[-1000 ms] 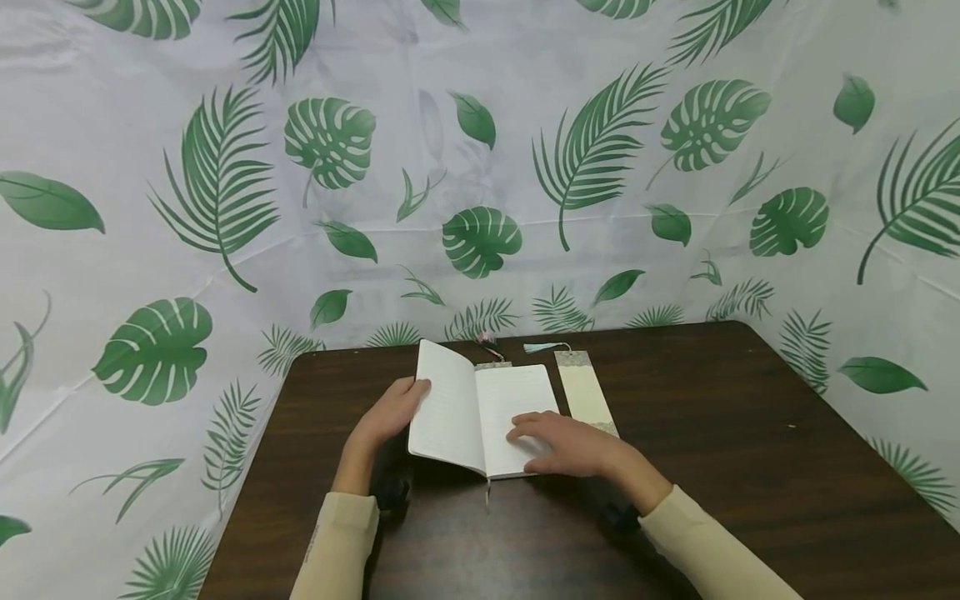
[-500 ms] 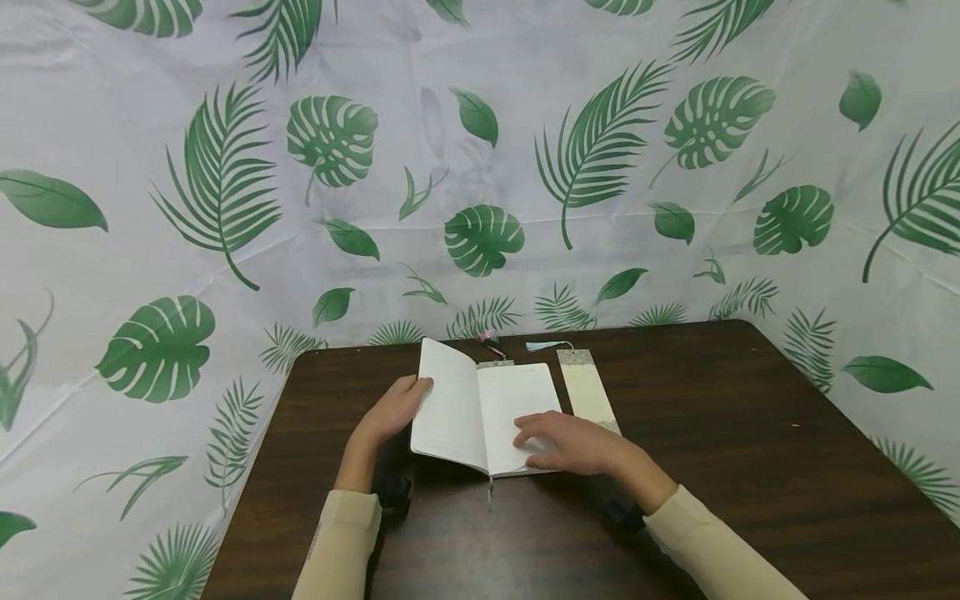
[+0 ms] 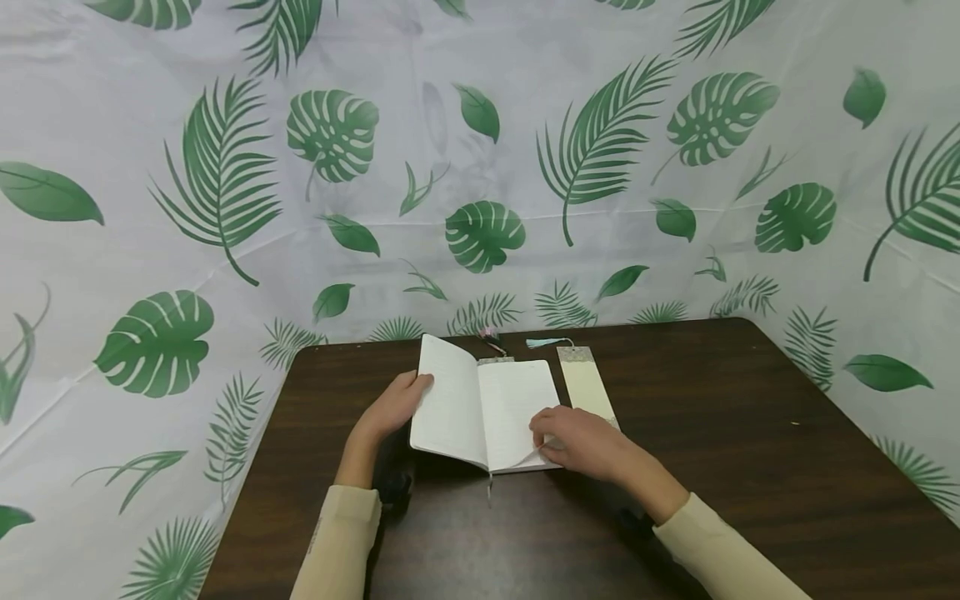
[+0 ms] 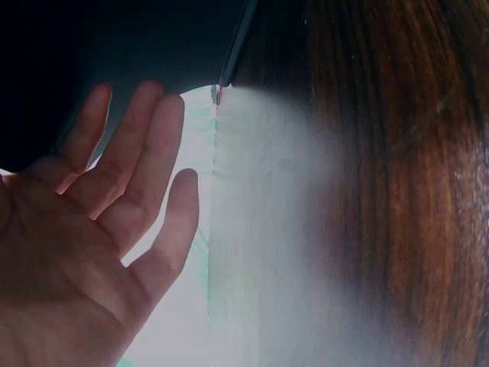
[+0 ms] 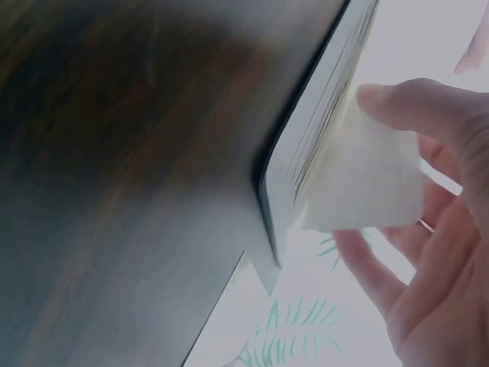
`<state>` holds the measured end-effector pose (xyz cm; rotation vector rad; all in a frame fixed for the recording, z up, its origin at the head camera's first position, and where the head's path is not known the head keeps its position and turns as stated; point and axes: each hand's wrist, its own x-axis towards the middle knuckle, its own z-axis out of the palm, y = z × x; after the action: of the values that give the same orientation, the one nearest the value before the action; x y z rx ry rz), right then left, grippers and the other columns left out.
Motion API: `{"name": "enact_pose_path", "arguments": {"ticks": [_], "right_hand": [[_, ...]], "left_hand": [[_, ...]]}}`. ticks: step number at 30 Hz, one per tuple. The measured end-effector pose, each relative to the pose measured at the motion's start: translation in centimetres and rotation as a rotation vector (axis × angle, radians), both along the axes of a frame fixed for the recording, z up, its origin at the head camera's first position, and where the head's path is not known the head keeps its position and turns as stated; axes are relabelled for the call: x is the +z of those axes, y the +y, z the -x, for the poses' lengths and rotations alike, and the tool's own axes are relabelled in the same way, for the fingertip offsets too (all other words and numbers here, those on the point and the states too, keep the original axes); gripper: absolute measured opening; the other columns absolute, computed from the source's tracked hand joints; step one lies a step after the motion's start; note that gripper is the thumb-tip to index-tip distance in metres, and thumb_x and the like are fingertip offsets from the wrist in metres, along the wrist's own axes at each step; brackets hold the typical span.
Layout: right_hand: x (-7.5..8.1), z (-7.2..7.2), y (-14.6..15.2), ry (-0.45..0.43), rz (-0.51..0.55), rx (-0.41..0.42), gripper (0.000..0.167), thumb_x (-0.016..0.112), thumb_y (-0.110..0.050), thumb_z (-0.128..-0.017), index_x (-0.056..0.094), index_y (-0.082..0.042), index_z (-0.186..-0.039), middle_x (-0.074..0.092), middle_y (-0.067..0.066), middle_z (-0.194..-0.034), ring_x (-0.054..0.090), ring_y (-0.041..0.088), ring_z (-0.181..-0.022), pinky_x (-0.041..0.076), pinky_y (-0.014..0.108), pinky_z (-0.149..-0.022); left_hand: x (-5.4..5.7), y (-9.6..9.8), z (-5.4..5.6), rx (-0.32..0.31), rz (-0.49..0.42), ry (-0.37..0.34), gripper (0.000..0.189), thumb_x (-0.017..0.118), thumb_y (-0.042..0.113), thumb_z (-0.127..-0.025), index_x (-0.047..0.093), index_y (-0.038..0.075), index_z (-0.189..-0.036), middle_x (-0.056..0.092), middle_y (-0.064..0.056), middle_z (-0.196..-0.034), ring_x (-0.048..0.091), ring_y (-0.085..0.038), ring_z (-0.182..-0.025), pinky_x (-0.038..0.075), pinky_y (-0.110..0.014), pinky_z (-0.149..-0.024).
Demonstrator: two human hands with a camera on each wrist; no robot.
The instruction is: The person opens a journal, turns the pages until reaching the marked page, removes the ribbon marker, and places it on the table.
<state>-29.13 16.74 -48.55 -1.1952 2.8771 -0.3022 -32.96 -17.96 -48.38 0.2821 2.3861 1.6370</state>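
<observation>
An open notebook [image 3: 517, 400] with white pages lies on the dark wooden table, its left half raised at a slant. My left hand [image 3: 390, 407] grips that half at the outer edge, thumb over the page. From below, in the left wrist view, the fingers [image 4: 137, 180] reach up to the dark cover [image 4: 168, 46]. My right hand [image 3: 588, 440] pinches the lower right corner of a page, which curls up from the stack. The right wrist view shows the thumb on one side of this lifted page [image 5: 374, 180] and fingers behind it.
Right of the notebook lies a cream bookmark [image 3: 585, 383] with a pale blue tassel [image 3: 547, 342]. Another bookmark [image 3: 497, 360] pokes out behind the notebook, mostly hidden, with a pink and dark tassel [image 3: 490, 336]. A leaf-printed curtain [image 3: 405, 167] stands behind the table [image 3: 705, 417].
My right hand has drawn back a little to the right, its fingers curling in from lying over the page, and the page corner has lifted. The left hand keeps its hold.
</observation>
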Motion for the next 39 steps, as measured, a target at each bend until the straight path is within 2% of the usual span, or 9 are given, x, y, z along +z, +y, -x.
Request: {"name": "enact_pose_path", "arguments": {"ticks": [5, 9, 13, 18, 21, 25, 29, 35, 39], "right_hand": [[-0.1, 0.1, 0.2, 0.083, 0.056, -0.066, 0.041, 0.087, -0.013, -0.090, 0.070, -0.018, -0.127, 0.065, 0.008, -0.146, 0.064, 0.029, -0.129, 0.055, 0.054, -0.103], [-0.3, 0.2, 0.0, 0.139, 0.159, -0.153, 0.102, 0.095, -0.013, -0.082, 0.038, -0.017, -0.166, 0.036, 0.018, -0.172, 0.052, 0.042, -0.147, 0.053, 0.058, -0.108], [-0.4, 0.4, -0.3, 0.149, 0.279, -0.239, 0.122, 0.092, -0.018, -0.087, 0.008, -0.020, -0.175, 0.017, 0.022, -0.178, 0.040, 0.047, -0.156, 0.056, 0.054, -0.104], [-0.3, 0.2, -1.2, -0.021, 0.467, -0.379, 0.120, 0.085, -0.030, -0.094, -0.003, -0.027, -0.175, 0.026, 0.017, -0.177, 0.052, 0.039, -0.149, 0.060, 0.049, -0.087], [-0.5, -0.1, -2.2, -0.172, 0.567, -0.449, 0.104, 0.083, -0.030, -0.096, 0.015, -0.027, -0.174, 0.051, 0.013, -0.163, 0.073, 0.029, -0.119, 0.058, 0.042, -0.076], [-1.1, -0.5, -3.5, -0.309, 0.586, -0.451, 0.058, 0.077, -0.030, -0.100, 0.054, -0.025, -0.153, 0.071, 0.009, -0.138, 0.075, 0.016, -0.097, 0.055, 0.036, -0.072], [-1.4, -0.7, -4.4, -0.363, 0.528, -0.355, 0.043, 0.070, -0.029, -0.104, 0.060, -0.028, -0.146, 0.072, 0.003, -0.134, 0.073, 0.013, -0.100, 0.057, 0.036, -0.076], [-0.5, -1.0, -5.3, -0.353, 0.376, -0.200, 0.061, 0.065, -0.036, -0.109, 0.044, -0.031, -0.165, 0.069, 0.005, -0.144, 0.072, 0.021, -0.114, 0.059, 0.044, -0.086], [0.1, -1.3, -5.5, -0.339, 0.307, -0.137, 0.061, 0.065, -0.038, -0.109, 0.043, -0.033, -0.166, 0.063, 0.005, -0.153, 0.071, 0.026, -0.121, 0.059, 0.051, -0.095]], "left_hand": [[-0.2, -0.1, -0.2, 0.006, -0.004, -0.005, 0.048, 0.037, 0.034, -0.116, 0.062, -0.003, -0.134, 0.071, -0.014, -0.101, 0.069, -0.018, -0.083, 0.056, -0.034, -0.082], [-0.3, -0.2, -0.4, -0.001, -0.011, 0.003, 0.051, 0.037, 0.036, -0.116, 0.061, -0.003, -0.137, 0.071, -0.016, -0.105, 0.069, -0.020, -0.086, 0.056, -0.037, -0.085], [-0.4, -0.3, -0.3, -0.008, 0.007, 0.020, 0.052, 0.035, 0.039, -0.116, 0.061, -0.001, -0.136, 0.071, -0.013, -0.103, 0.069, -0.020, -0.087, 0.056, -0.037, -0.086], [-0.5, -0.4, -0.1, -0.016, 0.003, 0.024, 0.052, 0.034, 0.039, -0.116, 0.061, -0.001, -0.135, 0.071, -0.012, -0.101, 0.069, -0.021, -0.087, 0.056, -0.037, -0.087], [-0.4, -0.4, -0.2, -0.011, -0.012, 0.012, 0.053, 0.035, 0.038, -0.116, 0.056, -0.001, -0.145, 0.071, -0.018, -0.110, 0.070, -0.026, -0.094, 0.056, -0.043, -0.094], [-0.4, -0.3, 0.1, -0.021, -0.010, 0.065, 0.065, 0.036, 0.035, -0.116, 0.018, 0.003, -0.169, 0.052, -0.031, -0.145, 0.063, -0.032, -0.117, 0.050, -0.047, -0.104], [0.4, 0.1, 0.0, -0.021, -0.064, 0.119, 0.081, 0.040, 0.024, -0.114, -0.017, 0.018, -0.171, 0.023, -0.036, -0.167, 0.062, -0.039, -0.123, 0.054, -0.048, -0.099], [0.9, 0.5, -0.2, -0.001, -0.008, 0.182, 0.041, 0.039, 0.015, -0.115, 0.052, 0.008, -0.153, 0.048, -0.021, -0.159, 0.056, -0.037, -0.129, 0.049, -0.052, -0.104], [0.2, 0.5, 0.1, 0.040, 0.033, 0.215, 0.043, 0.038, 0.033, -0.119, 0.068, 0.006, -0.130, 0.064, -0.017, -0.140, 0.058, -0.032, -0.124, 0.048, -0.050, -0.105]]}}
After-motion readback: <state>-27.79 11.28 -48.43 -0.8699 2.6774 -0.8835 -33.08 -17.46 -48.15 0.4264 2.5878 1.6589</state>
